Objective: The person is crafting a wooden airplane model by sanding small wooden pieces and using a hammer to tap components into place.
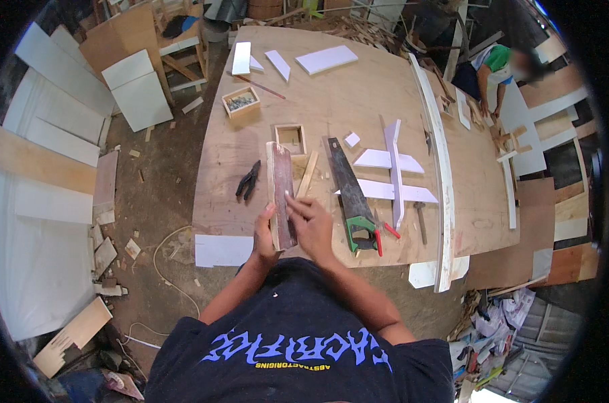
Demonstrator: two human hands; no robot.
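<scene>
My left hand (264, 232) is closed round the lower left edge of a long narrow wooden board (280, 171), tilted up at the table's near edge. The face of the board is dull reddish brown, its left edge pale wood. My right hand (309, 225) lies against the right side of the board, fingers bent together; a small pale spot shows at the fingertips, too small to name. Left of the board are black-handled pliers (249, 181). To the right lie a thin wood strip (308, 173) and a handsaw (351, 188) with a green handle.
On the plywood table (217, 161) are a box of metal hardware (240, 102), a small wooden frame (290, 139), white crossed pieces (394, 168), a hammer (421, 221) and a long white board (439, 181). Another person (494, 74) works at the far right. Scraps litter the floor.
</scene>
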